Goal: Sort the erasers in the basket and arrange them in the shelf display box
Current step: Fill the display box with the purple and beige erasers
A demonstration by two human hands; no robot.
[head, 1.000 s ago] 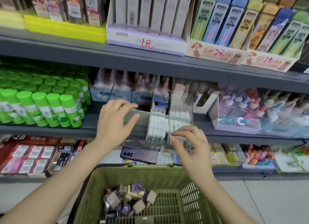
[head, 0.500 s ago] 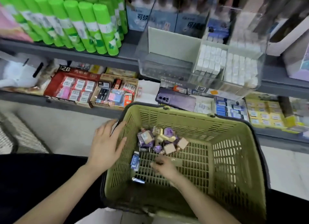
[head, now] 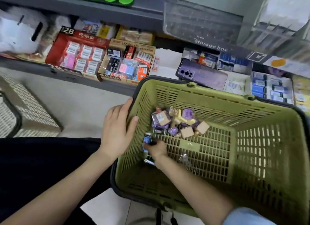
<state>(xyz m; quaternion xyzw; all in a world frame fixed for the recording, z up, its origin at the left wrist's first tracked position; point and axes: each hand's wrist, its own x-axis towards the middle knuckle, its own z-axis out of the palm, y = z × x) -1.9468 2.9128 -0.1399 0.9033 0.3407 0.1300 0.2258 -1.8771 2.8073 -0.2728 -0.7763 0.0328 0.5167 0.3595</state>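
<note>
Gripping an eraser (head: pixel 147 139), the right hand (head: pixel 156 149) rests inside the basket (head: pixel 218 94).

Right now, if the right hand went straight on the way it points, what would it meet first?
The blue eraser, which the right hand seems to pinch at its fingertips. Just beyond it stands the left wall of the basket, probably close, though depth is unclear.

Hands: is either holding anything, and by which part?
The right hand pinches a blue eraser by its near end, low in the basket; its exact hold is hidden. The left hand only rests flat on the basket's rim.
</note>
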